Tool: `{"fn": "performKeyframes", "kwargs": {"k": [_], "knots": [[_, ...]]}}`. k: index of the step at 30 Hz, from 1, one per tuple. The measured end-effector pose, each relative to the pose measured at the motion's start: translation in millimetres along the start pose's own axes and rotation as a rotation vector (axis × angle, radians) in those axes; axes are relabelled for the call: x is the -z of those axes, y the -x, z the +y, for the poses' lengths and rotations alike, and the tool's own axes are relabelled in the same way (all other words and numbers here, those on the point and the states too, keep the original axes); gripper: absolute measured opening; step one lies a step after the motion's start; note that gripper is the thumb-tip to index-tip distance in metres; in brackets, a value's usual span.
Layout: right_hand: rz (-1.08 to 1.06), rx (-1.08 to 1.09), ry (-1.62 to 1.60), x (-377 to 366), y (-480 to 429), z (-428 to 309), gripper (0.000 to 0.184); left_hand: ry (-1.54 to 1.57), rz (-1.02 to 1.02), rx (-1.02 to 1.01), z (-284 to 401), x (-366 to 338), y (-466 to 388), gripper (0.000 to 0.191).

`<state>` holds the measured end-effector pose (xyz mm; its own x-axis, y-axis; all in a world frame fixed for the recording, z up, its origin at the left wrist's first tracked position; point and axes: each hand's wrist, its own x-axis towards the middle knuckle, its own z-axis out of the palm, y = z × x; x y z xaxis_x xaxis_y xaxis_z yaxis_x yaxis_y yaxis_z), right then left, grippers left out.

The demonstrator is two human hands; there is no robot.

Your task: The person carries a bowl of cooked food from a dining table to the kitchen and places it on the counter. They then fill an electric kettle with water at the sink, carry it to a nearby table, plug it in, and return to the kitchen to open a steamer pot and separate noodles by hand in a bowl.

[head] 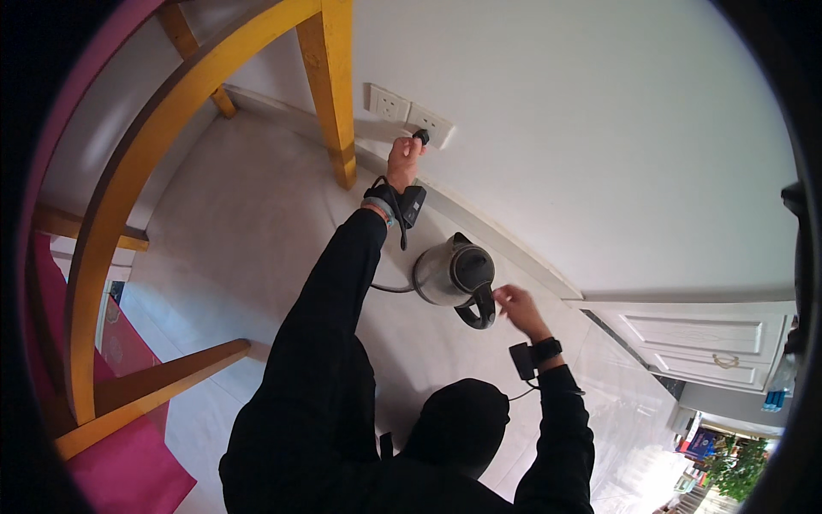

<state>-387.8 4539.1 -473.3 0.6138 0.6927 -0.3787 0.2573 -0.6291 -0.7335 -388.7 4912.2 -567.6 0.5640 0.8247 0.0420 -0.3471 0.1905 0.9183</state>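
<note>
My left hand (pixel 406 156) grips a black power plug (pixel 421 136) at the lower edge of the right one of two white wall sockets (pixel 429 123); whether its pins are in the socket cannot be told. On the floor stands an electric kettle (pixel 443 273) with a metal body, black lid and black handle, and a dark cord runs from its base towards my left arm. Beside the kettle's handle is my right hand (pixel 519 308), slightly blurred, its fingers loosely bent and holding nothing that shows. Both wrists carry black strapped devices with cables.
A yellow wooden table frame (pixel 334 96) with legs stands at the left, near a pink cloth (pixel 128 469). The skirting (pixel 501 238) runs along the wall behind the kettle. White cabinet doors (pixel 700 334) and a green plant (pixel 738 469) are at the right.
</note>
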Motion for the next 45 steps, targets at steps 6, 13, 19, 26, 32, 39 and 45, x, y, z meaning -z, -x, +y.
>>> {"fn": "performKeyframes", "kwargs": {"k": [6, 13, 19, 26, 32, 39, 45], "knots": [[0.180, 0.194, -0.189, 32.4, -79.0, -88.6, 0.030, -0.294, 0.047, -0.032, 11.1, 8.1, 0.8, 0.031], [0.239, 0.147, -0.317, -42.1, -176.7, -164.2, 0.029, -0.024, -0.142, 0.270, 53.8, 15.1, -3.1, 0.021], [0.492, 0.341, -0.087, -72.6, -225.9, -184.6, 0.029, 0.158, -0.158, 0.282, 59.3, 13.5, -3.2, 0.012], [0.593, 0.293, 0.017, -86.2, -224.1, -195.6, 0.031, -0.009, -0.094, 0.213, 62.8, 11.1, 1.3, 0.011], [0.688, 0.276, 0.154, -93.7, -235.3, -194.8, 0.028, -0.114, 0.005, 0.091, 51.0, 7.2, 0.1, 0.012], [0.165, 0.160, -0.128, -39.1, -198.4, -188.8, 0.038, 0.028, -0.128, 0.270, 60.7, 14.8, 12.4, 0.020], [-0.153, 0.117, -0.459, 40.1, -85.3, -101.3, 0.040, -0.003, -0.388, 0.592, 76.2, 18.0, 68.0, 0.023]]}}
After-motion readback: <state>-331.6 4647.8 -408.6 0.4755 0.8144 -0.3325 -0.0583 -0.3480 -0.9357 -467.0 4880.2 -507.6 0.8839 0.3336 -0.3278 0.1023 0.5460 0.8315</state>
